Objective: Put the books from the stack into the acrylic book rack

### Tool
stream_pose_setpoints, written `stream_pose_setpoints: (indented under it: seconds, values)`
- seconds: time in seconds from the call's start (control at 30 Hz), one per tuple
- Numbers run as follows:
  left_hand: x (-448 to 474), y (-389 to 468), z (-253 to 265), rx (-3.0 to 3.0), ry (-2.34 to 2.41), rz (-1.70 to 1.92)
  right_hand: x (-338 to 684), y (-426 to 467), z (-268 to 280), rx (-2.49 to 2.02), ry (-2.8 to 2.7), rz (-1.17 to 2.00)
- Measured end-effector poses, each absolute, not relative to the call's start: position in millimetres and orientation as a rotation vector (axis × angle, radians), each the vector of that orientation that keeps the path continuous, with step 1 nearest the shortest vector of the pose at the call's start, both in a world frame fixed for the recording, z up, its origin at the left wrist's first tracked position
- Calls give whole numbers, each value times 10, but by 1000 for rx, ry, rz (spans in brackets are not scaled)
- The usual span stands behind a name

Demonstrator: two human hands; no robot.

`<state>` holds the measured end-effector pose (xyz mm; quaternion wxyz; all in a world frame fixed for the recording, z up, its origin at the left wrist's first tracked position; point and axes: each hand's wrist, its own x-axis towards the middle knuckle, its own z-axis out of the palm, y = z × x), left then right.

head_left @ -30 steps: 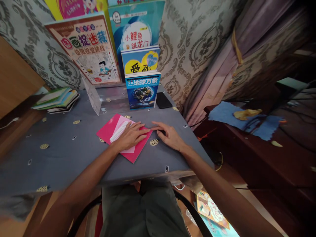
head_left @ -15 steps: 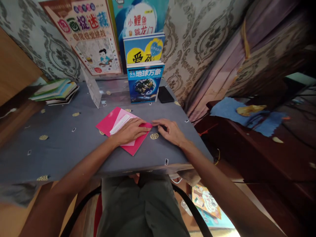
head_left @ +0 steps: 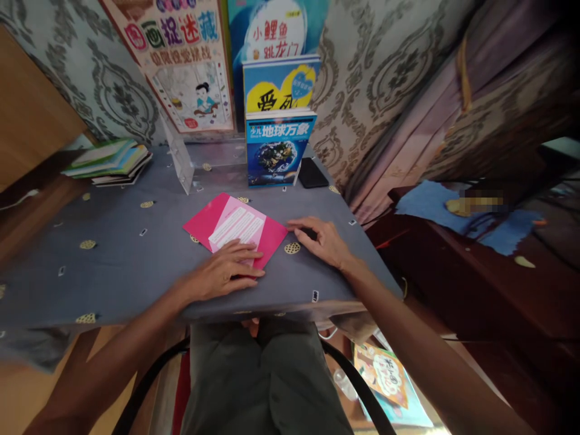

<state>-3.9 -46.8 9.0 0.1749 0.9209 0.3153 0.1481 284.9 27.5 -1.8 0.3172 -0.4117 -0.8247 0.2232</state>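
A thin pink book [head_left: 199, 226] lies on the cloth-covered table, turned at an angle, with a pale pink band of white printed strips across it. My left hand [head_left: 229, 270] rests flat over its near side, fingers spread and covering part of the lower edge. At the right corner of the book, my right hand [head_left: 322, 243] lies on its side on the cloth. Its fingertips reach that corner with the fingers bent and somewhat apart, holding nothing that I can see.
Books stand upright at the back, the blue earth book [head_left: 274, 154] in front. Beside it lies a black phone [head_left: 313, 173]. A clear acrylic stand [head_left: 181, 160] and a stack of booklets [head_left: 111, 160] are on the left. A blue cloth [head_left: 426, 205] lies on the dark furniture at right.
My left hand has slid from the book's right part down and left to its near edge, uncovering the printed strips. My right hand stays by the right corner. The view has shifted slightly.
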Motion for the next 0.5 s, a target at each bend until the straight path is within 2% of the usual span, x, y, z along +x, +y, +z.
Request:
stream_pose_setpoints:
  seconds: [0.5]
  values:
    - [-593,-377,309,2416,870,545,2357,-297,72,-894,-2332,416]
